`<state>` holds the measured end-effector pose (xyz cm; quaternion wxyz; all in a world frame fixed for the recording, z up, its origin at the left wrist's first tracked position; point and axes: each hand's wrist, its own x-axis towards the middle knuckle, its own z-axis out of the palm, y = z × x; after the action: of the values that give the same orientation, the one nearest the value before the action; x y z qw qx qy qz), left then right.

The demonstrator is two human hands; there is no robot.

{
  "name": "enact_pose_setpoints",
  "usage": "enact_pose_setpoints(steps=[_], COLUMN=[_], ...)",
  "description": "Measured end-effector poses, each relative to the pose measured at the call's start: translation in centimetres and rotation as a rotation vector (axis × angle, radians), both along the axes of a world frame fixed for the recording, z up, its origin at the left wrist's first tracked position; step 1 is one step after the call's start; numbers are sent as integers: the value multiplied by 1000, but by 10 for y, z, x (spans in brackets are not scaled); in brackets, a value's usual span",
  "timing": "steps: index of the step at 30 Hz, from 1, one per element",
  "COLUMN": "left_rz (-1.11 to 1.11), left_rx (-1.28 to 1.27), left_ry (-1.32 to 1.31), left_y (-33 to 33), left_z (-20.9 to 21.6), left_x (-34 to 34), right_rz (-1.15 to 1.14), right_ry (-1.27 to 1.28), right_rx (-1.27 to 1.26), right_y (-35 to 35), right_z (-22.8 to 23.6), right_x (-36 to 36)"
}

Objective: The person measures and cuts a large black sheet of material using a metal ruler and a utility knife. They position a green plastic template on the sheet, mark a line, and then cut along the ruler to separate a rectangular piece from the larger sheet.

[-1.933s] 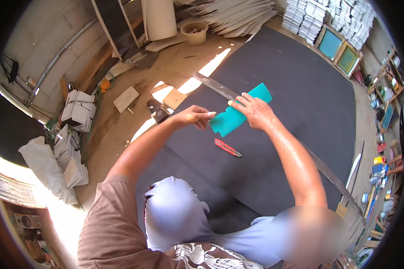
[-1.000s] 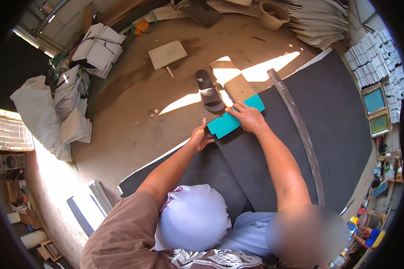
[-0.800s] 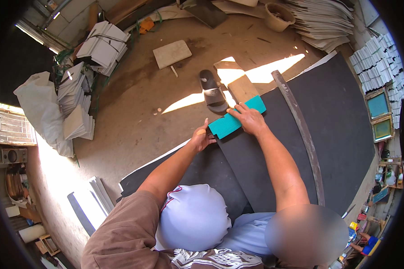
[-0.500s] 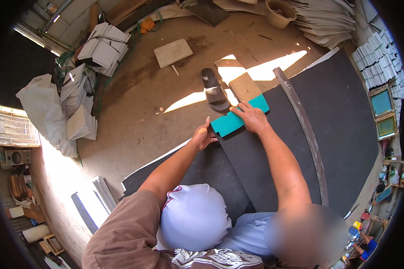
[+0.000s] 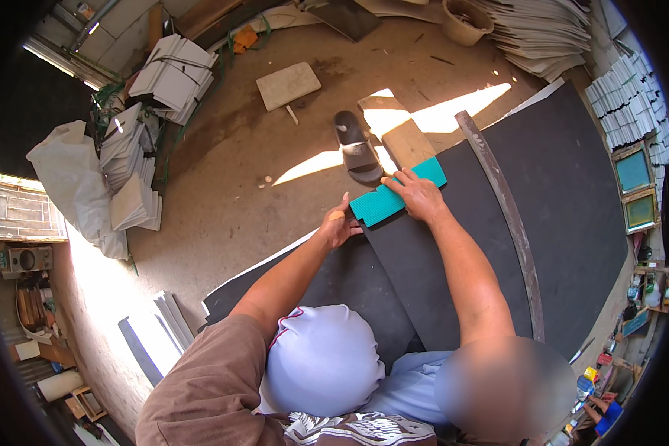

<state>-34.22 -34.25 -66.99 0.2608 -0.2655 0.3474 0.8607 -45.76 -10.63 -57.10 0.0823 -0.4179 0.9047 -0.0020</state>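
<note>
A flat teal ribbed piece, notched at its near left edge, lies across the far edge of a black sheet. My right hand presses on it from above, fingers bent over its top. At its left end my left hand holds the corner, thumb raised alongside and fingers near the black sheet's edge, partly hidden. Just beyond the piece are a dark slide sandal and a wooden board, partly in sunlight.
A long dark curved bar lies on the black sheeting to the right. Bundled white sheets and a white sack stand at the left. A bucket and stacked sheets are at the far right. Another person's arm shows lower right.
Both hands and the teal piece keep their places. Only a very slight shift of the whole view shows.
</note>
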Motion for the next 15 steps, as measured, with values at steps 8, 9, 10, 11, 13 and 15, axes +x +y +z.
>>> enact_pose_setpoints(steps=[8, 9, 10, 11, 13, 15], left_rz=[-4, -12, -18, -23, -5, -22], left_rx=[-7, -2, 2, 6, 40, -33], left_ry=[-2, 0, 2, 4, -3, 13], left_y=[0, -1, -2, -4, -5, -1], left_z=[1, 0, -2, -3, -1, 6], left_x=[0, 0, 0, 1, 0, -1], right_rz=[-6, -7, -4, -1, -1, -7], right_ry=[10, 10, 10, 10, 8, 5], right_rx=[9, 11, 9, 7, -1, -11], right_y=[0, -1, -3, -5, -5, -1], right_z=[-3, -4, -1, 1, 1, -5], right_x=[1, 2, 2, 3, 3, 1])
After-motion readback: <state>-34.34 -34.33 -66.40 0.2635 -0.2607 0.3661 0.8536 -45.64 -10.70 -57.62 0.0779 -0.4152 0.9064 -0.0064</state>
